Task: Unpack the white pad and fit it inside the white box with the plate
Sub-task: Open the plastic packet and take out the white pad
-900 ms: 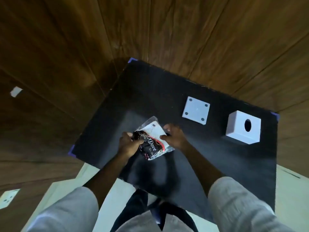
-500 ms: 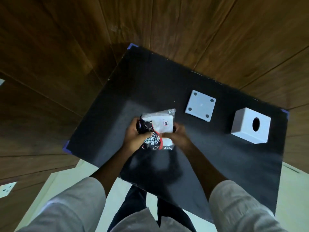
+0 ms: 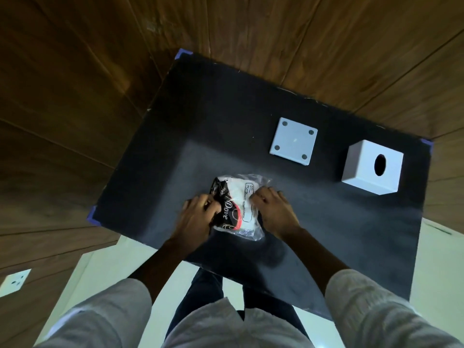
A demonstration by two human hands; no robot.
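Note:
A clear plastic packet (image 3: 238,204) with black, red and white print holds the white pad. It sits over the middle of the black table top (image 3: 226,116). My left hand (image 3: 198,217) grips the packet's left side and my right hand (image 3: 273,209) grips its right side. A flat white square plate (image 3: 293,141) with a hole near each corner lies on the table beyond the packet. To its right stands the white box (image 3: 371,169), with a dark oval hole in its top face.
The black table top has blue tape at its corners (image 3: 91,214). Wooden panelling (image 3: 75,96) surrounds it on the far and left sides. A white wall socket (image 3: 15,282) shows at lower left, with pale floor near my legs.
The packet has turned in my hands, so the white end now points away from me. Both hands have shifted their grip to its left and right sides.

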